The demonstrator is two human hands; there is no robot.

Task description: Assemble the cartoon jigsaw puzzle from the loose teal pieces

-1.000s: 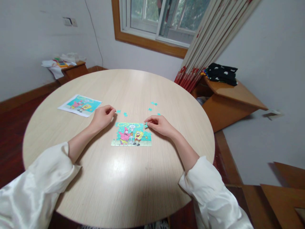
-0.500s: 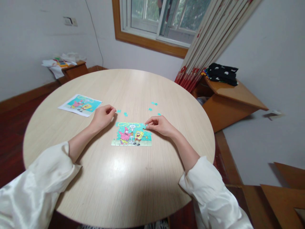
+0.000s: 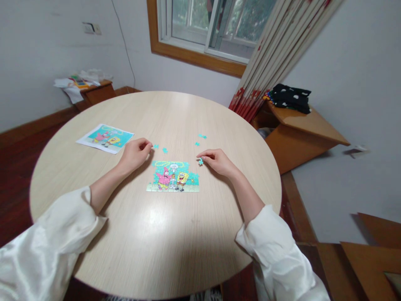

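A small cartoon jigsaw puzzle [image 3: 173,177] lies flat near the middle of the round wooden table [image 3: 156,234]. My right hand [image 3: 219,161] hovers just right of its top right corner, fingers pinched on a teal puzzle piece [image 3: 201,161]. My left hand [image 3: 134,153] rests curled on the table at the puzzle's upper left, fingers closed; what they hold, if anything, is hidden. Two loose teal pieces [image 3: 160,148] lie just beyond the left hand. A few more loose pieces [image 3: 200,139] lie beyond the right hand.
A printed reference picture [image 3: 105,138] lies on the table's left side. A wooden side table with dark folded cloth [image 3: 293,98] stands at the right beside a curtain [image 3: 275,50]. A low stand with papers [image 3: 82,83] is at the far left wall.
My right hand has drawn back to the right off the puzzle's top right corner, still pinching a teal piece. My left hand has stayed in place.
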